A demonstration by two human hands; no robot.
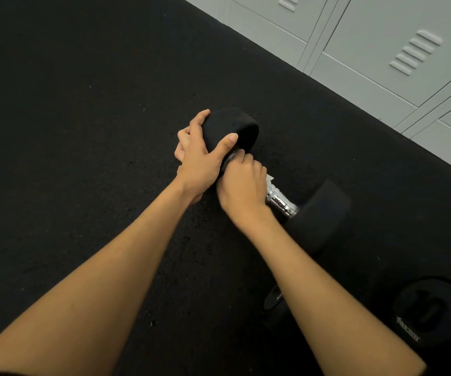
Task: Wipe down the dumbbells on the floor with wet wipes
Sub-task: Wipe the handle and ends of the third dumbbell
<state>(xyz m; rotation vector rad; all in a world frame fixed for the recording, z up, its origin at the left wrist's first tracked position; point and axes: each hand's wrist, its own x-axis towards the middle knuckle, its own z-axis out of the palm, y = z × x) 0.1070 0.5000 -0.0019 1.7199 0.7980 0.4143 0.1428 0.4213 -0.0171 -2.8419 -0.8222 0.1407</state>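
Fingers of my left hand [202, 158] curl over the far round head of the black rubber dumbbell [323, 210], which lies on the black speckled rubber floor [83, 131]. My right hand [242, 183] wraps its knurled chrome handle [281, 199] just beside that head, clutching a white wet wipe [270, 178] whose corner pokes out past my knuckles. A second black dumbbell [430, 308] rests outside my right forearm. Grey louvred metal lockers [381, 50] stand shut beyond both grips.

I log one black rubber floor [69, 131], matte and finely speckled, filling most of my view, and one row of pale grey metal lockers [368, 85] along its upper-right edge, doors bearing louvred vents [415, 52].
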